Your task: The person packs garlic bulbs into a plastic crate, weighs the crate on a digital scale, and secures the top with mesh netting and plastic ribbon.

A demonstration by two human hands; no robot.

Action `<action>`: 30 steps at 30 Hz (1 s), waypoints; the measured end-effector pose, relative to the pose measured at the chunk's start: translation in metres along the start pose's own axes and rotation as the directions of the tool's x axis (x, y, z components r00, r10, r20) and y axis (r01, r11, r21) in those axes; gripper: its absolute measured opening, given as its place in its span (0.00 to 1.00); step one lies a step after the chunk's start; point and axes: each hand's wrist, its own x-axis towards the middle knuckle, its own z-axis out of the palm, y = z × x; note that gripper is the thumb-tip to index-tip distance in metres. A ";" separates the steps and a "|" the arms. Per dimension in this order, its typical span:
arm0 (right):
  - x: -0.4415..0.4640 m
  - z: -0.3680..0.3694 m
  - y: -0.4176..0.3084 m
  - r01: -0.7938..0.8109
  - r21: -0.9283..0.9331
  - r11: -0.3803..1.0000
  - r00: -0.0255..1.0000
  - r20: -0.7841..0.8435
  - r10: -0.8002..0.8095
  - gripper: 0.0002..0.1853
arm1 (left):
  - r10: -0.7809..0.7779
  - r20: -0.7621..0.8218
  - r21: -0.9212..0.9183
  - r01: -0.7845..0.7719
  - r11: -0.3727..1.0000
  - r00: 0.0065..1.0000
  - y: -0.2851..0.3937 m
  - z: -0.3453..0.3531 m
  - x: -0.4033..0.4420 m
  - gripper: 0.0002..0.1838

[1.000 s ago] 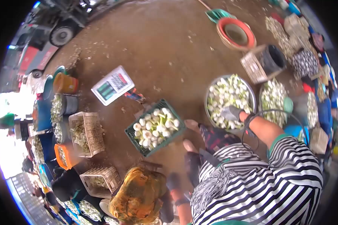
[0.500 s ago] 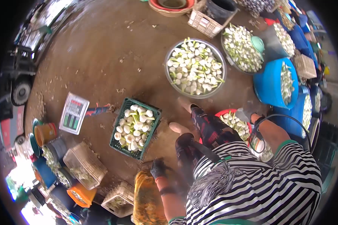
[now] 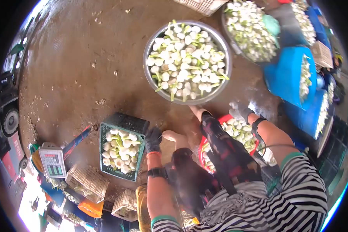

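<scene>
Nearest the person's legs, a red tub (image 3: pixel 202 150) of white bulbs sits on the wet floor (image 3: pixel 77 69). The right hand (image 3: pixel 241 111), in a grey glove, is raised just beyond its rim—fingers apart, nothing seen in them. The left hand (image 3: pixel 153 140), in a dark glove, is at the end of the green plastic crate (image 3: pixel 129 120) nearest the feet; whether its fingers grip the rim or merely rest against it, I cannot tell.

The crate stands on the floor to the left, holding white bulbs with cut green stems (image 3: pixel 121 150). Its slotted walls appear stiff; loaded, it is likely heavy, and wet plastic may slip under a glove. The sound hold is the rim at both short ends, kept level, as loose bulbs could roll out. The bulbs look firm but liable to bruise—best taken round the body, since the stems may bend or snap.

Farther ahead, a wide metal basin (image 3: pixel 146 63) holds more bulbs, probably too heavy for one hand. A digital scale (image 3: pixel 53 161) stands beyond the crate, and a blue tub (image 3: pixel 292 77) lies well off to the right.
</scene>
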 end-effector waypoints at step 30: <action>0.221 0.047 0.017 -0.516 0.857 0.004 0.814 0.489 0.314 0.26 | 0.066 0.191 0.978 -0.184 -0.093 0.979 -0.002 0.219 0.271 0.39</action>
